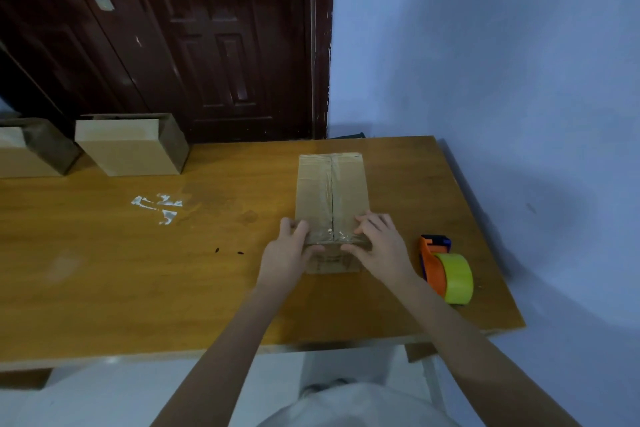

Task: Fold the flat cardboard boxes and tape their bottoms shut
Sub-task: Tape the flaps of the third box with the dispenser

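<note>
Nearest to my camera, two bare forearms reach forward over the near edge of the wooden table [104, 270]. The left hand [287, 250] rests on the near left corner of the cardboard box [330, 194], fingers curled over the top edge and the thumb lying along the near face. The right hand [377, 246] mirrors it on the near right corner, fingers bent down onto the top surface and the thumb pressed along the front edge. Both hands are partly closed and in contact with the box; I cannot tell how firmly they grip it.

The box stands on the table right of centre, its taped flaps facing up, with a centre seam running away from me under clear tape that wrinkles at the near end. Just right of the right hand, apart from the box, an orange tape dispenser [433, 263] lies on the table, loaded with a yellow-green roll.

Further left on the tabletop I note whitish tape scraps [159, 206]. At the far left edge stand two assembled boxes [131, 146], side by side. Behind them is a dark door [194, 38]; a blue wall [485, 45] is to the right.
</note>
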{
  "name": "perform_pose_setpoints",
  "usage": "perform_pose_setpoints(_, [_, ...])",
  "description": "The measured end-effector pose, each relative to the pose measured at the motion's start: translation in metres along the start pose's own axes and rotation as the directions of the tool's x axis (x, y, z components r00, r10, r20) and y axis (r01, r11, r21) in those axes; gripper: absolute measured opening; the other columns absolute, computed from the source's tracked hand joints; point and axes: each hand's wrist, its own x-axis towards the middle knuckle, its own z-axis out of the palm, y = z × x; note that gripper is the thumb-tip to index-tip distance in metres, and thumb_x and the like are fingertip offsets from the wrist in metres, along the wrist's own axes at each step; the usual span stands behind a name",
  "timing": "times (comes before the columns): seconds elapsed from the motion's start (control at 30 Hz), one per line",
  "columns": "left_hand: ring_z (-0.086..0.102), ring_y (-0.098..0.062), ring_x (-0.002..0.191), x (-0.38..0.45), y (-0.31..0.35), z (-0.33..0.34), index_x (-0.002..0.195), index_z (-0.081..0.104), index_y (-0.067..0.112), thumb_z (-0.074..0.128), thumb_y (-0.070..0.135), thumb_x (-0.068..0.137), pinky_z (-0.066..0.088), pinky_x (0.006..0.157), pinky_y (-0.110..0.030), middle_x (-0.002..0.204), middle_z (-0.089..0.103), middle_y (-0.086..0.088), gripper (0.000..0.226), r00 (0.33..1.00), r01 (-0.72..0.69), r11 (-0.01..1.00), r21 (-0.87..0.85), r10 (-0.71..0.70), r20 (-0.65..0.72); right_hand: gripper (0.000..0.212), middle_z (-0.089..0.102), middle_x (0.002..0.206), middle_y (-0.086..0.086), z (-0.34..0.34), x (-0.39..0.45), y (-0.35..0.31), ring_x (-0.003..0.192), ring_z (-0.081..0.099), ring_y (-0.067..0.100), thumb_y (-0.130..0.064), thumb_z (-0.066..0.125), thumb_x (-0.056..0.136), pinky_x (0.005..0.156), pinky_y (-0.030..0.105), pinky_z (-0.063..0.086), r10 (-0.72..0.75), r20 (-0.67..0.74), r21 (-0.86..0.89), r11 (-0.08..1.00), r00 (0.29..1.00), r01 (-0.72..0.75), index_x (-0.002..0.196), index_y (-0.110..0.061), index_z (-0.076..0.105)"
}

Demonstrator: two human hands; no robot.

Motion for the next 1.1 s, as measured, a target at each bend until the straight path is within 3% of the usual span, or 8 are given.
perform_pose_setpoints(0.13, [0.058, -0.031, 0.065, -0.001, -0.015, -0.006, 0.106, 0.053, 0.005, 0.058, 0.026, 0.092, 0.051, 0.051, -0.041, 0.110, 0.047, -0.012, 0.025, 0.995, -0.084, 0.992, -0.091, 0.089, 0.053, 0.024, 0.064, 0.118, 0.010, -0.012, 0.005, 0.016, 0.115, 0.053, 0.032, -0.024, 0.073, 0.079, 0.087, 0.046, 0.053, -0.216, 0.102, -0.063, 0.973, 0.971, 0.223, 0.096, -0.007, 0.069])
perform_pose_setpoints(0.33, [0.060, -0.031, 0.070, 0.000, -0.021, -0.008, 0.115, 0.051, 0.008, 0.049, 0.015, 0.097, 0.050, 0.053, -0.040, 0.119, 0.042, -0.008, 0.020, 0.986, -0.117, 0.990, -0.079, 0.126, 0.113, 0.022, 0.063, 0.122, 0.009, -0.016, 0.001, 0.025, 0.121, 0.051, 0.034, -0.011, 0.066, 0.083, 0.096, 0.039, 0.044, -0.302, 0.096, -0.039, 0.951, 0.949, 0.307, 0.105, -0.009, 0.069])
perform_pose_setpoints(0.43, [0.065, -0.029, 0.080, 0.000, -0.025, -0.008, 0.120, 0.050, 0.009, 0.049, 0.006, 0.095, 0.053, 0.055, -0.040, 0.121, 0.040, -0.007, 0.025, 0.979, -0.133, 0.987, -0.095, 0.146, 0.146, 0.023, 0.063, 0.123, 0.008, -0.015, 0.001, 0.024, 0.122, 0.049, 0.035, -0.011, 0.062, 0.084, 0.096, 0.041, 0.045, -0.301, 0.104, -0.053, 0.950, 0.948, 0.307, 0.106, -0.007, 0.069])
perform_pose_setpoints(0.6, [0.060, -0.013, 0.111, -0.001, -0.023, -0.012, 0.125, 0.047, 0.008, 0.046, -0.006, 0.092, 0.055, 0.067, -0.024, 0.129, 0.037, -0.008, 0.036, 0.974, -0.117, 0.987, -0.114, 0.137, 0.181, 0.029, 0.059, 0.128, 0.007, -0.016, -0.003, 0.024, 0.127, 0.044, 0.034, -0.012, 0.052, 0.086, 0.100, 0.039, 0.040, -0.274, 0.131, -0.030, 0.959, 0.953, 0.280, 0.112, -0.008, 0.066])
perform_pose_setpoints(0.73, [0.058, -0.016, 0.114, -0.002, -0.028, -0.012, 0.128, 0.048, 0.007, 0.044, -0.012, 0.090, 0.057, 0.074, -0.030, 0.129, 0.038, -0.009, 0.043, 0.969, -0.124, 0.981, -0.150, 0.152, 0.192, 0.033, 0.056, 0.132, 0.006, -0.017, -0.004, 0.024, 0.130, 0.041, 0.032, 0.002, 0.060, 0.084, 0.101, 0.040, 0.042, -0.260, 0.152, -0.009, 0.964, 0.954, 0.264, 0.114, -0.008, 0.064])
perform_pose_setpoints(0.87, [0.060, -0.019, 0.102, -0.006, -0.038, -0.014, 0.127, 0.054, 0.014, 0.043, -0.014, 0.088, 0.053, 0.079, -0.037, 0.124, 0.046, -0.005, 0.050, 0.965, -0.126, 0.963, -0.239, 0.175, 0.195, 0.041, 0.052, 0.137, 0.004, -0.022, -0.007, 0.024, 0.136, 0.034, 0.026, 0.011, 0.057, 0.081, 0.106, 0.043, 0.040, -0.191, 0.177, 0.090, 0.980, 0.965, 0.177, 0.116, -0.009, 0.061])
perform_pose_setpoints(1.0, [0.053, -0.020, 0.109, -0.012, -0.022, -0.020, 0.140, 0.040, 0.020, 0.037, 0.019, 0.101, 0.047, 0.083, -0.030, 0.138, 0.036, 0.000, 0.039, 0.948, -0.073, 0.985, -0.154, 0.116, 0.295, 0.037, 0.048, 0.140, -0.001, -0.028, -0.008, 0.009, 0.138, 0.028, 0.018, -0.027, 0.067, 0.084, 0.101, 0.041, 0.045, -0.092, 0.212, 0.007, 0.996, 0.973, 0.093, 0.117, -0.015, 0.059])
perform_pose_setpoints(1.1, [0.058, -0.018, 0.095, -0.014, -0.002, -0.014, 0.129, 0.043, 0.020, 0.050, 0.045, 0.093, 0.050, 0.073, -0.026, 0.126, 0.044, -0.002, 0.044, 0.977, -0.008, 0.998, -0.058, 0.020, 0.213, 0.053, 0.049, 0.135, -0.002, -0.019, -0.007, -0.011, 0.135, 0.028, 0.018, -0.053, 0.065, 0.080, 0.094, 0.032, 0.047, 0.040, 0.222, -0.164, 0.986, 0.974, -0.003, 0.115, -0.015, 0.056])
